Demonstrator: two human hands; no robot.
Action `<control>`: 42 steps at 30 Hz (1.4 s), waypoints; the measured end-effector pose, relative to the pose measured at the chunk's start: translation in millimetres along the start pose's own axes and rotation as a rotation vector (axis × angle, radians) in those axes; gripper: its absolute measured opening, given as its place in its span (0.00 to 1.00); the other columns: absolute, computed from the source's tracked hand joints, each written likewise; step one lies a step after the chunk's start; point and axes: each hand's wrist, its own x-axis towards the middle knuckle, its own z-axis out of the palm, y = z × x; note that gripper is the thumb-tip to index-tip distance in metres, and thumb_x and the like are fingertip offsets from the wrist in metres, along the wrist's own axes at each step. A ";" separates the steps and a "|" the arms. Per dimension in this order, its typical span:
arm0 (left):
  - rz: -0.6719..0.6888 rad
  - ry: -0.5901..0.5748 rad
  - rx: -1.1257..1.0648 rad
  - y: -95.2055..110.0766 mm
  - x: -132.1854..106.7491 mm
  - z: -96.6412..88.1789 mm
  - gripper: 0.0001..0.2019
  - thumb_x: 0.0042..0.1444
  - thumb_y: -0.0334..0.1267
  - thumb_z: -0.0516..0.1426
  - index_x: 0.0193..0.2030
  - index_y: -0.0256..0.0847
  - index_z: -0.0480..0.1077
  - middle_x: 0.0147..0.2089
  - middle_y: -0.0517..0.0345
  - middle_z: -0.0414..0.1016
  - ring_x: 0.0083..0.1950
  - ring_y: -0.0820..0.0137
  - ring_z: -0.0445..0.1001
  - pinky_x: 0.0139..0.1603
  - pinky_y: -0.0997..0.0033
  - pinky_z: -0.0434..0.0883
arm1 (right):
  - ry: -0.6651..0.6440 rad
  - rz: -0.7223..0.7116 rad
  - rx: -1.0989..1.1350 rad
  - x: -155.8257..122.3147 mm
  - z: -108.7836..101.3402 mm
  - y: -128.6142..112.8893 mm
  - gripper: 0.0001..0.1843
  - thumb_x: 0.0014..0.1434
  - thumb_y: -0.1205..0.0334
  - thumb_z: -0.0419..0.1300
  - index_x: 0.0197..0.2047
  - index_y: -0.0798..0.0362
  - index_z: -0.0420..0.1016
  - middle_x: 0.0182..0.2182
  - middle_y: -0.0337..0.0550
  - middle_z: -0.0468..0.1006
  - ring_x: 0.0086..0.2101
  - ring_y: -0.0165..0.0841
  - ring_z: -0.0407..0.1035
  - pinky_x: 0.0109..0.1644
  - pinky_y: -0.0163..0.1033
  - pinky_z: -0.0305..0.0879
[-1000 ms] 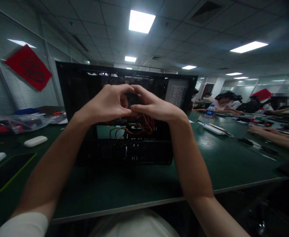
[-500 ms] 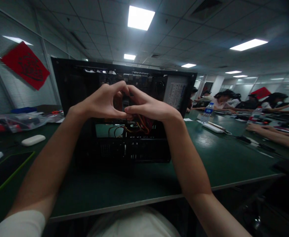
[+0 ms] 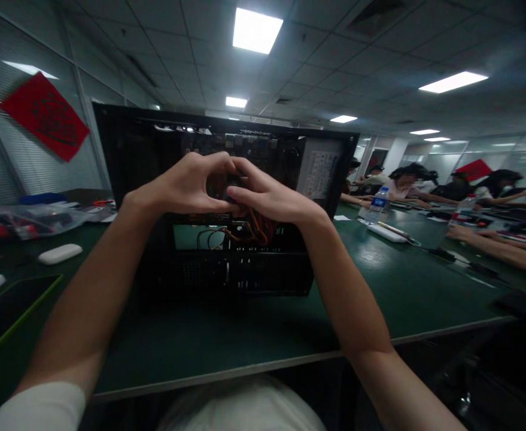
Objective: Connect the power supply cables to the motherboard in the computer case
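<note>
- Black metal computer case [image 3: 263, 260] stands upright on the green table [image 3: 361, 311], in the middle, its uncovered side facing near.
- Left hand [image 3: 184, 182] and right hand [image 3: 269, 194] curve toward each other at that side, fingertips close together; whether they are clamped on anything, I cannot tell.
- Coloured wires [image 3: 263, 228] hang just below the right hand; a hard tug could strain or loosen them.
- Too firm a push from the near side might tip the case over toward the far side.
- Power supply [image 3: 318, 170], right end of the case: printed label, too small to read. Bottle [image 3: 378, 205] at right: blue label, brand unclear. Red paper [image 3: 46, 117] at left: dark writing, illegible.
</note>
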 end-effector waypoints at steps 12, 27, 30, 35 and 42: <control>-0.015 -0.097 -0.017 -8.5 3.5 15.6 0.26 0.54 0.51 0.65 0.55 0.37 0.74 0.47 0.49 0.80 0.44 0.64 0.78 0.44 0.69 0.72 | 0.179 -0.112 -0.710 -42.5 10.0 32.8 0.21 0.72 0.66 0.46 0.65 0.50 0.65 0.63 0.54 0.65 0.62 0.43 0.62 0.63 0.52 0.66; -0.085 -0.317 0.157 -63.6 -1.3 95.7 0.12 0.61 0.30 0.56 0.44 0.38 0.81 0.40 0.49 0.83 0.40 0.66 0.80 0.40 0.71 0.70 | -0.298 0.470 -0.963 -23.0 33.1 59.4 0.23 0.70 0.73 0.42 0.57 0.65 0.73 0.53 0.66 0.73 0.50 0.48 0.75 0.50 0.47 0.74; -0.092 -0.298 0.203 -66.5 -8.2 105.5 0.12 0.62 0.31 0.56 0.45 0.39 0.82 0.44 0.47 0.82 0.43 0.65 0.80 0.43 0.70 0.72 | -0.314 0.457 -0.973 -27.5 36.5 64.6 0.24 0.70 0.72 0.40 0.59 0.64 0.73 0.54 0.67 0.72 0.49 0.49 0.75 0.48 0.49 0.75; -0.166 -0.262 0.270 -63.7 -16.1 116.5 0.11 0.61 0.31 0.58 0.43 0.38 0.83 0.44 0.45 0.80 0.43 0.63 0.79 0.43 0.68 0.73 | -0.288 0.373 -0.957 -37.6 41.1 70.7 0.21 0.69 0.70 0.45 0.58 0.61 0.73 0.53 0.65 0.72 0.51 0.48 0.74 0.49 0.47 0.74; -0.180 -0.257 0.191 -65.7 -17.3 121.3 0.09 0.57 0.29 0.59 0.37 0.38 0.83 0.38 0.47 0.82 0.39 0.65 0.80 0.41 0.71 0.72 | -0.313 0.403 -0.900 -39.7 40.2 78.0 0.19 0.65 0.67 0.55 0.57 0.60 0.74 0.53 0.63 0.74 0.50 0.49 0.75 0.50 0.48 0.73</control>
